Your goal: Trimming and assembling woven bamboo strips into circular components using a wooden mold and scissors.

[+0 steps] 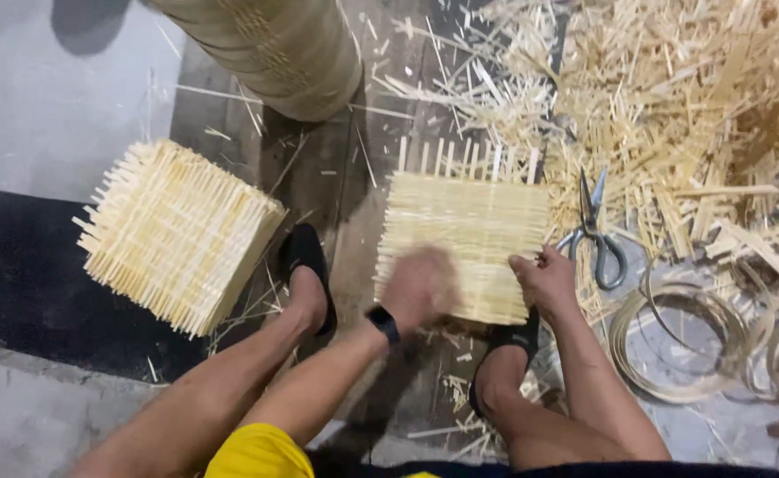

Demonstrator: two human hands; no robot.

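I am pressing my left hand (418, 288) onto the woven bamboo mat (464, 243) lying on the floor between my feet; the hand is blurred, so I cannot tell how far it is closed. My right hand (544, 281) is gripping the mat's right edge, fingers curled over it. Scissors (594, 232) are lying just beside it, a woven basket (177, 235) sitting well to my left.

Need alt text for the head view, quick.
Both hands, left hand blurred and right hand, press on a flat woven bamboo panel on the floor. Scissors lie to its right; a finished woven block sits to the left.
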